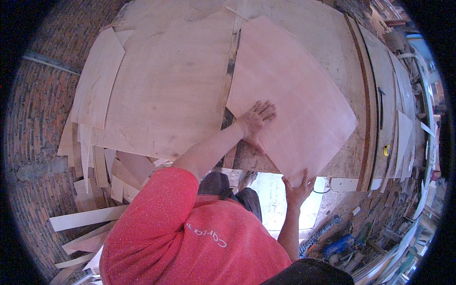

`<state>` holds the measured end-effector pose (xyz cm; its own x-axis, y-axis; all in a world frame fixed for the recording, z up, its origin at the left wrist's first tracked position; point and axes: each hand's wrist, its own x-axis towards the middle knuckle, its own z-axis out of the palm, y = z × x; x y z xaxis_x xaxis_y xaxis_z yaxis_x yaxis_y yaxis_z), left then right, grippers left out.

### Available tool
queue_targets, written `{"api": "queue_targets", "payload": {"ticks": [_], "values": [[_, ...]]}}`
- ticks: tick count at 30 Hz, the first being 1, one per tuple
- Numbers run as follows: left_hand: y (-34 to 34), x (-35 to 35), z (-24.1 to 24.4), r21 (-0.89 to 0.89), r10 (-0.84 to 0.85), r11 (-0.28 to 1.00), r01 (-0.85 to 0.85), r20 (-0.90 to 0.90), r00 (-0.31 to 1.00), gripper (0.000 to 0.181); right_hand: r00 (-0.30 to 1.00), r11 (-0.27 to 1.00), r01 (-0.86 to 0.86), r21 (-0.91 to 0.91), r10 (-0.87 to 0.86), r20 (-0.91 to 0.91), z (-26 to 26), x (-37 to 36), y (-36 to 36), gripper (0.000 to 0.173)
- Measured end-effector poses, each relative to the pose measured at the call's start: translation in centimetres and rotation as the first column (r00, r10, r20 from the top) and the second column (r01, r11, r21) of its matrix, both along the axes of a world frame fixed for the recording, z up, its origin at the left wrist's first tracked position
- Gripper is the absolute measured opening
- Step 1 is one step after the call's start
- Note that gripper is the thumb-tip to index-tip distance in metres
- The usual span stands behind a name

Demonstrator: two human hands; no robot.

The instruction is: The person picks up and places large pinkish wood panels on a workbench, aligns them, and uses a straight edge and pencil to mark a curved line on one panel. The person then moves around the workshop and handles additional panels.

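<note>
A thin, pinkish plywood sheet [285, 82] with angled corners lies before me, over a larger wooden work surface. My left hand [257, 119] rests palm down on its lower left part, with the thumb by the sheet's edge. At the corner closest to my body, my right hand [300, 188] holds the sheet between thumb and fingers. Part of that corner is hidden by the hand. Left of the sheet spreads a large pale plywood panel [167, 82], and a dark gap [231, 67] runs between the two.
Plywood offcuts [96, 78] lie at the left, beside a brick surface [39, 107]. On the right are a long brown strip [366, 107], a dark metal bar [381, 107] and a yellow tape measure [386, 150]. A blue cylindrical object [338, 245] and a coiled hose [320, 233] are below.
</note>
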<state>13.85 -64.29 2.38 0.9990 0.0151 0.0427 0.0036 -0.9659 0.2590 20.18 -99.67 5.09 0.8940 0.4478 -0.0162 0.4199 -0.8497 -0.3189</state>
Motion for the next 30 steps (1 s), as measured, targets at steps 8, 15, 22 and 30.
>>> {"api": "queue_targets", "payload": {"ticks": [8, 15, 22, 30], "values": [[0.2, 0.1, 0.3, 0.008, 0.008, 1.0, -0.008, -0.047, 0.999, 0.153, 1.0, 1.0, 0.006, -0.022, -0.007, -0.012, 0.3, 0.1, 0.4, 0.108], [0.5, 0.4, 0.5, 0.006, 0.007, 1.0, -0.007, -0.045, 0.999, 0.152, 0.999, 1.0, -0.019, -0.002, 0.019, 0.025, -0.2, 0.4, 0.4, 0.108], [1.1, 0.8, 0.6, 0.011, 0.013, 1.0, -0.013, -0.034, 0.999, 0.152, 0.998, 0.998, -0.015, -0.062, 0.018, 0.056, -0.4, 0.9, 1.1, 0.107], [1.8, 1.4, 0.8, 0.031, -0.004, 0.999, 0.006, -0.074, 0.997, 0.155, 0.999, 0.978, -0.005, -0.209, 0.016, 0.05, -0.1, 1.4, 1.6, 0.109]]}}
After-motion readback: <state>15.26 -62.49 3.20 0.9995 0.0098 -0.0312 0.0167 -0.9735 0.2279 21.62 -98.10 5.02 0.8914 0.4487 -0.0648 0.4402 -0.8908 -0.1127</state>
